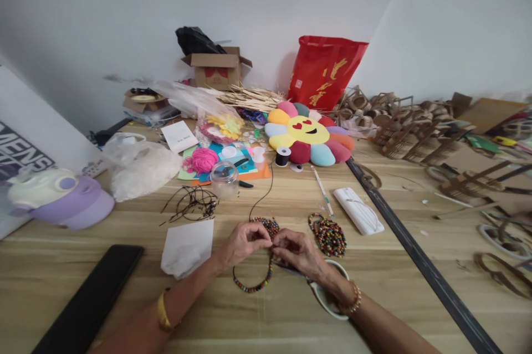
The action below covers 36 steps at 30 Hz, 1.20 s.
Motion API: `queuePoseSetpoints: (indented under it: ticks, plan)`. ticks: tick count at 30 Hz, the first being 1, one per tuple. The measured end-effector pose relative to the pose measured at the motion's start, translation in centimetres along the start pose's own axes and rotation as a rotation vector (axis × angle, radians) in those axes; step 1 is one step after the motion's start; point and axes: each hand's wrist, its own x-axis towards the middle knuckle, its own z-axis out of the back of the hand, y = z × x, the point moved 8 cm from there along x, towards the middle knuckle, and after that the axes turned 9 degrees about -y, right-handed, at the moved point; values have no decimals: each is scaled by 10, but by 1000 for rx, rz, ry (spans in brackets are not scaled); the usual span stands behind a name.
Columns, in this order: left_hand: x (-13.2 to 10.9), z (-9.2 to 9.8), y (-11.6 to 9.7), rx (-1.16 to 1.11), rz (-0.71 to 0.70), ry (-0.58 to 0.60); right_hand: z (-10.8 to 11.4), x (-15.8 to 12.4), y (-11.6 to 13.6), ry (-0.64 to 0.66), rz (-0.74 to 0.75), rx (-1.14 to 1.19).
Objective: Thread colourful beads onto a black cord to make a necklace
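Beaded string: looped on the bench just below our hands.
Left hand: narrow fingers pinching the string, we judge to steady it.
Right hand: fingers likewise pinched, meeting the left; the exact grip is too small to tell.
Bead heap: right of us, likely for easy reach.
Spool: upright beyond, perhaps so its cord feeds freely.

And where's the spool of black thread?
In the head view, the spool of black thread stands just right of centre, beyond the left hand and right hand, in front of the smiling flower cushion.
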Motion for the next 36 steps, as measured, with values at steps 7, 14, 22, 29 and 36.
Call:
queuePoseSetpoints:
  ticks: [7,14,22,29,36]
  plan:
    - [2,2,6,91,-30,-58,5,2,1,-53,-16,-4]
    - [3,2,5,158,-81,-83,11,3,5,-84,57,-200]
    - [6,10,6,266,-137,-170,21,6,7,-196,108,-254]
    - [-1,-7,0,479,-328,-14,23,7,-4,-207,35,-162]
    - [-8,-13,-6,588,-398,77,25,7,-5,-226,42,-177]
